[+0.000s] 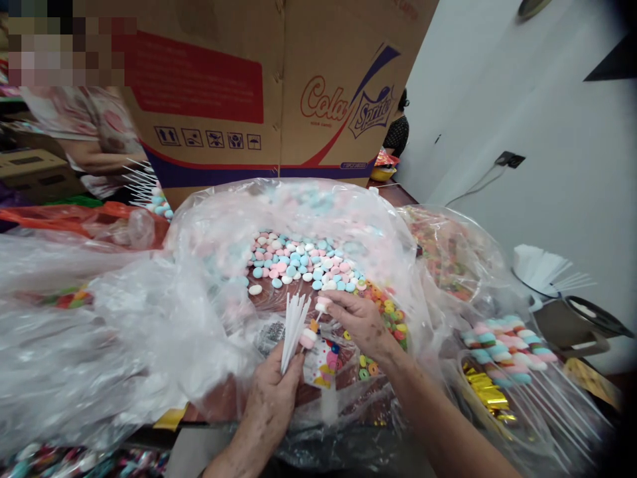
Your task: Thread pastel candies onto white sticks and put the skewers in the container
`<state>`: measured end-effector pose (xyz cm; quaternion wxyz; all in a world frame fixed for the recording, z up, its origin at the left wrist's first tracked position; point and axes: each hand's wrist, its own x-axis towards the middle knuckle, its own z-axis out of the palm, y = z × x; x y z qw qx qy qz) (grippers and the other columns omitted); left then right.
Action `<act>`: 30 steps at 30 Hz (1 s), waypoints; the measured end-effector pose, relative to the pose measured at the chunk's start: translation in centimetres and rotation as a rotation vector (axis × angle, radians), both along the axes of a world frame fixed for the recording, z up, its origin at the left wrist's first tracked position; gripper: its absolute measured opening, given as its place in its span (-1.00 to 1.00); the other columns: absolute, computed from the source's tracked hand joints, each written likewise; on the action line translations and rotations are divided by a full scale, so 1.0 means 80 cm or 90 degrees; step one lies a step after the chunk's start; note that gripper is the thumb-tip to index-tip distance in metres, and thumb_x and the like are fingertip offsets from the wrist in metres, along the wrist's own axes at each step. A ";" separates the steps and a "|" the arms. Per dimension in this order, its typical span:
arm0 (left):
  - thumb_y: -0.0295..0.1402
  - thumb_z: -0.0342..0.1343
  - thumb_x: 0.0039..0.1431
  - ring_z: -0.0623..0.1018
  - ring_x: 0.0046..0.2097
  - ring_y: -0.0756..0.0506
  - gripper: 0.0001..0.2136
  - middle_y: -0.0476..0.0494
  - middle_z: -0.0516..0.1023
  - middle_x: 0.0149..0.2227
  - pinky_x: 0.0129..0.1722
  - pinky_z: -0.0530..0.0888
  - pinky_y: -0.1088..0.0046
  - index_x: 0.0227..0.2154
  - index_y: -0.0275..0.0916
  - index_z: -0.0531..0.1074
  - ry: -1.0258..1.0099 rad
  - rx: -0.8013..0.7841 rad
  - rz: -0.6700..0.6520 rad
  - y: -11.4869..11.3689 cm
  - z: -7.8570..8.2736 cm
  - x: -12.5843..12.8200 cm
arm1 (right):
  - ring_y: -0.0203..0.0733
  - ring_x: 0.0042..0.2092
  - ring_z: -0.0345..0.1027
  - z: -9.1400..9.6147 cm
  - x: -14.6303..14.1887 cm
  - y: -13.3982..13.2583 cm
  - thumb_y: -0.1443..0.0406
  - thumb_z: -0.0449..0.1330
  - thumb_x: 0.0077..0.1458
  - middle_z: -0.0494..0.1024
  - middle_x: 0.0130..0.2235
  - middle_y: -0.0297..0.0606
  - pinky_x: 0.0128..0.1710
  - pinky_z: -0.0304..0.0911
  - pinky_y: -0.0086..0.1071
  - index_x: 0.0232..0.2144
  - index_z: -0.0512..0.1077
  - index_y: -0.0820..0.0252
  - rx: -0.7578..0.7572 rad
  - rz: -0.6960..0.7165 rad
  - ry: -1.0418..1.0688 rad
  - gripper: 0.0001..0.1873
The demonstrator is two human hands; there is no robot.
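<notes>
My left hand is closed around a bundle of white sticks that fan upward. From the same grip rises one skewer carrying a pale pink and white marshmallow with an orange gummy piece above it. My right hand pinches a white and pink marshmallow at the skewer's upper end; whether the tip has pierced it, I cannot tell. Just beyond lie loose pink, blue and white marshmallows, spilling from a clear plastic bag. Colourful gummy rings lie beside my right hand.
A large cardboard box stands behind the bag. At right are finished marshmallow skewers, gold ties, a bag of gummies and a dark pot-like container. Plastic sheeting covers the left. Another person is at far left.
</notes>
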<state>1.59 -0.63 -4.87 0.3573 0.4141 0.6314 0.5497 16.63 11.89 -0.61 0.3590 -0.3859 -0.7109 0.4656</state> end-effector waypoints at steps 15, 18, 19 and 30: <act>-0.17 0.13 0.15 0.60 -0.22 -0.28 -0.65 -0.17 0.68 -0.30 -0.24 0.52 0.28 -0.12 -0.29 0.59 -0.036 -0.044 0.008 -0.003 -0.008 -0.003 | -0.06 -0.12 0.55 -0.026 -0.017 -0.035 0.29 -0.07 0.36 0.65 -0.10 -0.07 -0.09 0.49 -0.19 0.12 0.46 0.19 0.424 0.013 -0.161 -0.58; -0.16 0.13 0.16 0.59 -0.27 -0.26 -0.70 -0.11 0.64 -0.39 -0.26 0.51 0.29 -0.21 -0.26 0.61 -0.013 -0.043 -0.008 -0.003 -0.004 -0.004 | -0.07 -0.24 0.53 -0.026 -0.019 -0.044 0.29 -0.10 0.36 0.64 -0.21 -0.06 -0.22 0.49 -0.22 0.10 0.46 0.23 0.443 0.048 -0.182 -0.57; -0.16 0.14 0.15 0.58 -0.30 -0.25 -0.72 -0.09 0.62 -0.43 -0.28 0.51 0.30 -0.25 -0.24 0.61 -0.009 -0.043 -0.004 -0.003 -0.003 -0.004 | -0.08 -0.27 0.51 -0.026 -0.020 -0.046 0.28 -0.11 0.37 0.63 -0.25 -0.06 -0.25 0.48 -0.24 0.08 0.47 0.25 0.452 0.055 -0.195 -0.56; -0.08 0.17 0.17 0.56 -0.30 -0.20 -0.66 -0.08 0.60 -0.43 -0.29 0.54 0.32 -0.17 -0.25 0.58 -0.172 -0.019 0.009 -0.001 -0.004 0.006 | -0.02 -0.05 0.49 -0.037 -0.006 -0.057 0.32 -0.04 0.36 0.61 -0.01 -0.03 -0.02 0.37 -0.16 0.25 0.28 0.27 0.651 -0.124 -0.298 -0.54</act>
